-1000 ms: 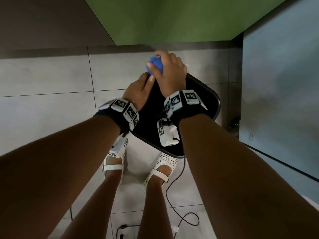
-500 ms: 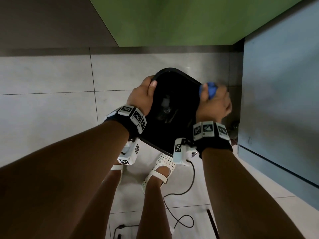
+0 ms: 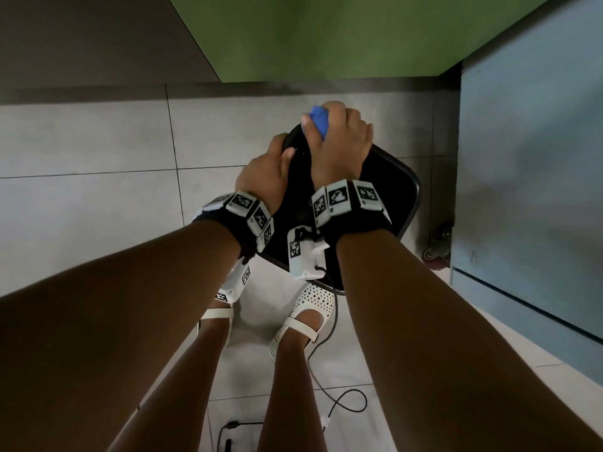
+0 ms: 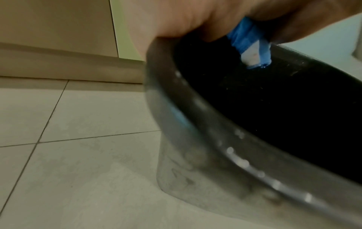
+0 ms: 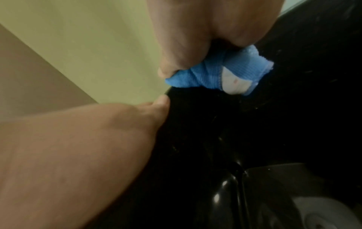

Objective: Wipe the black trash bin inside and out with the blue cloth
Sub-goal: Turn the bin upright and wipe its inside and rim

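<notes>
The black trash bin (image 3: 399, 187) stands on the tiled floor between my feet and the wall, seen from above. My left hand (image 3: 266, 172) grips its left rim, thumb over the edge. My right hand (image 3: 339, 141) holds the bunched blue cloth (image 3: 319, 120) and presses it on the far rim. In the left wrist view the bin's rim (image 4: 215, 139) runs across, with the cloth (image 4: 248, 45) hanging just inside. In the right wrist view the cloth (image 5: 211, 75) sits under my fingers against the dark inner wall (image 5: 274, 124), and my left hand (image 5: 98, 139) lies beside it.
A green wall (image 3: 326, 37) and grey skirting lie just behind the bin. A blue cabinet (image 3: 535, 190) stands close on the right, with a small wheel (image 3: 439, 249) at its foot. A black cable (image 3: 339, 399) trails on the tiles by my white sandals (image 3: 306, 318).
My right hand, with the cloth, has swept from the bin's right rim back to the far left corner of the rim. The left hand has kept its grip on the left rim.
</notes>
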